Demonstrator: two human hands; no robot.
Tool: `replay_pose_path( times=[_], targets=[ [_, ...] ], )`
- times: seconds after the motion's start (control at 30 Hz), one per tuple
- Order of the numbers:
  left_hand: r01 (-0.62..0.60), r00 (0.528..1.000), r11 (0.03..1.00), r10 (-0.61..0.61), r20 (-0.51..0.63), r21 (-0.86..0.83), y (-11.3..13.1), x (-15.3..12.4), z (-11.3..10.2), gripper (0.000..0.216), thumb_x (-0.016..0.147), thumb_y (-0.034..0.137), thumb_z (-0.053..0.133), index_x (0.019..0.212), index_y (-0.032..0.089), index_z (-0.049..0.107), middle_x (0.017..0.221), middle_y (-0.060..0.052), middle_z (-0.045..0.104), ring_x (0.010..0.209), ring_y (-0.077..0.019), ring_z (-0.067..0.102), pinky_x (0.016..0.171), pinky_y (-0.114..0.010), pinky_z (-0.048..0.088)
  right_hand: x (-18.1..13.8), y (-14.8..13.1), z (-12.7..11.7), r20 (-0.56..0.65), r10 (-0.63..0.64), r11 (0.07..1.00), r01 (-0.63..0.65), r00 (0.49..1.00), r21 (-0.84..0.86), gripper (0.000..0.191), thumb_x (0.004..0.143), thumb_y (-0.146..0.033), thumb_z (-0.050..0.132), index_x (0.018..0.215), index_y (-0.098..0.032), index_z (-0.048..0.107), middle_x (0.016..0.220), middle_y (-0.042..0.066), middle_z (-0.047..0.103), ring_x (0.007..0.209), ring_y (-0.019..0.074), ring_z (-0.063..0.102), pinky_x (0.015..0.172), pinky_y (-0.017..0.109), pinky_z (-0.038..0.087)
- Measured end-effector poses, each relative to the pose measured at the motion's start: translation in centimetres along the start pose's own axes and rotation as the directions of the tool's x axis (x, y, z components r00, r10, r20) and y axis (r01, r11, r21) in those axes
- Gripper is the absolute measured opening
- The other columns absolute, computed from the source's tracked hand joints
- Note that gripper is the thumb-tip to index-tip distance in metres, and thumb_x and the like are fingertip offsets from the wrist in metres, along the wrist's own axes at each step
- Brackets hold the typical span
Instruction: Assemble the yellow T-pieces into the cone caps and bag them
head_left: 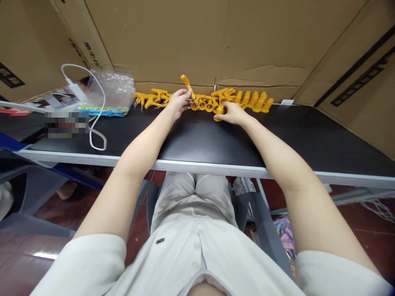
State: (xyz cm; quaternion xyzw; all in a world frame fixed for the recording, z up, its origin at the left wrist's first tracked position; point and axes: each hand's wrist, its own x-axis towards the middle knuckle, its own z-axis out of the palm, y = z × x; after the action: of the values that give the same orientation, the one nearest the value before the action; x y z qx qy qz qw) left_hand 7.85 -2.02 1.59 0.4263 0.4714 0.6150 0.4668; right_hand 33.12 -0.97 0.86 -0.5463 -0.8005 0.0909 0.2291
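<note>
At the far edge of a black table (197, 139), my left hand (177, 102) pinches a yellow plastic handle piece (187, 83) that tilts up and to the left. My right hand (232, 112) is closed on a yellow cylinder part (219, 112) lying on the table. Behind both hands runs a row of several yellow parts: T-shaped pieces with springs (152, 98) on the left, round-ended ones (206, 102) in the middle, and cylinders (256, 100) on the right.
Cardboard sheets (191, 37) wall in the back and right of the table. At the left lie a clear plastic bag (111, 88), a white charger with cable (92, 123) and a blurred object (66, 123). Blue-grey chairs (33, 193) stand below left.
</note>
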Motion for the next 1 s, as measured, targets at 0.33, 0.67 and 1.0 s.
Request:
replay_pose_path(
  times=[0.33, 0.67, 1.0],
  targets=[
    [0.011, 0.986, 1.000, -0.015, 0.164, 0.028, 0.5, -1.9, 0.7, 0.025, 0.105, 0.026, 0.085, 0.094, 0.022, 0.063, 0.089, 0.003, 0.077, 0.072, -0.0089, 0.074, 0.080, -0.022, 0.059, 0.0, -0.8, 0.4, -0.043, -0.260, 0.966, 0.260, 0.965, -0.016, 0.020, 0.082, -0.020, 0.083, 0.101, -0.019, 0.079, 0.113, 0.010, 0.082, 0.110, 0.0338, 0.076, 0.102, 0.042, 0.057],
    [0.002, 0.996, 1.000, -0.004, 0.092, 0.027, 0.6, -2.1, 0.6, 0.015, 0.112, 0.019, 0.072, 0.099, 0.022, 0.064, 0.091, 0.001, 0.080, 0.090, -0.0132, 0.085, 0.083, -0.021, 0.063, -0.2, -0.9, 0.1, -0.050, -0.226, 0.971, 0.229, 0.973, 0.064, 0.030, 0.084, -0.032, 0.090, 0.110, -0.017, 0.086, 0.111, 0.009, 0.084, 0.106, 0.0323, 0.078, 0.102, 0.041, 0.058],
    [0.072, 0.963, 0.995, -0.089, 0.255, 0.074, 0.8, -2.5, 0.4, 0.028, 0.098, 0.028, 0.090, 0.117, 0.022, 0.071, 0.118, -0.008, 0.087, 0.104, -0.0246, 0.089, 0.101, -0.038, 0.069, -0.2, -0.9, 0.1, -0.077, -0.199, 0.978, 0.203, 0.977, 0.053, 0.042, 0.086, -0.049, 0.091, 0.112, -0.016, 0.088, 0.097, 0.008, 0.082, 0.093, 0.0276, 0.075, 0.091, 0.037, 0.057]
  ],
)
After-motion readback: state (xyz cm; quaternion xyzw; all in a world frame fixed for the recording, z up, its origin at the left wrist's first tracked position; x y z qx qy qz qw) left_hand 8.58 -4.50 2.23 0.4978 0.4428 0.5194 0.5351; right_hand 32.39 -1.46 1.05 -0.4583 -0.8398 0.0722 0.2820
